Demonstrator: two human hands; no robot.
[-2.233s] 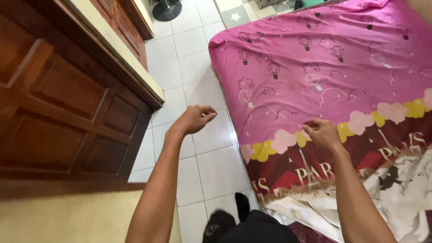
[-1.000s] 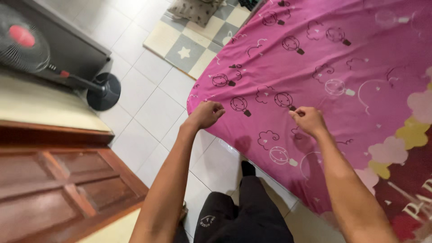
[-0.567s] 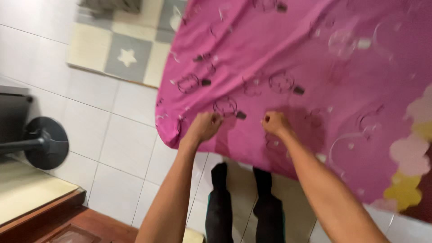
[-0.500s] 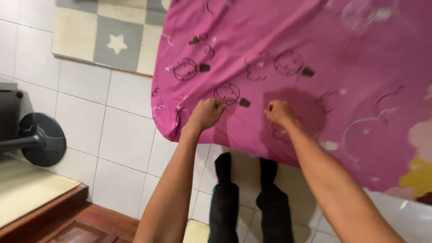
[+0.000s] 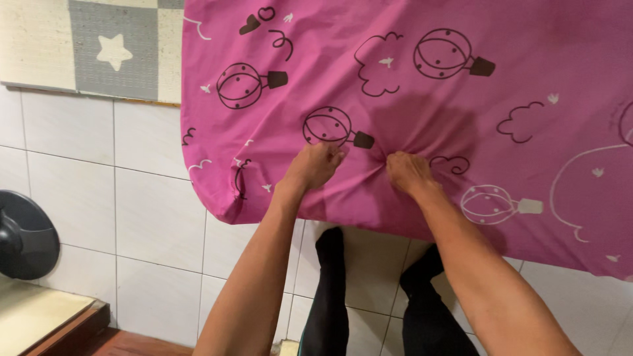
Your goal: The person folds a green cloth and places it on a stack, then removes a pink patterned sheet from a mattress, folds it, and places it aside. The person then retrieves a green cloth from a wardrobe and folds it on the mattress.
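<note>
Left hand: your left hand (image 5: 315,166) is curled shut, fingers pinching the pink sheet (image 5: 409,99) at centre frame.
Right hand: your right hand (image 5: 407,173) is closed the same way, just beside it, fabric puckering between them.
Sheet: fills the upper right; its long edge runs from lower left toward the right edge.
Floor: white tiles (image 5: 132,198), star-patterned mat (image 5: 86,46) upper left.

Pink printed bedsheet (image 5: 409,86): covering mattress, bunching btwn hands. L hand (image 5: 315,165) & R hand (image 5: 407,171): both pinching the fabric near its edge. Checkered star mat (image 5: 86,46), black fan base (image 5: 26,234): lying on white tile floor (image 5: 151,217).
</note>
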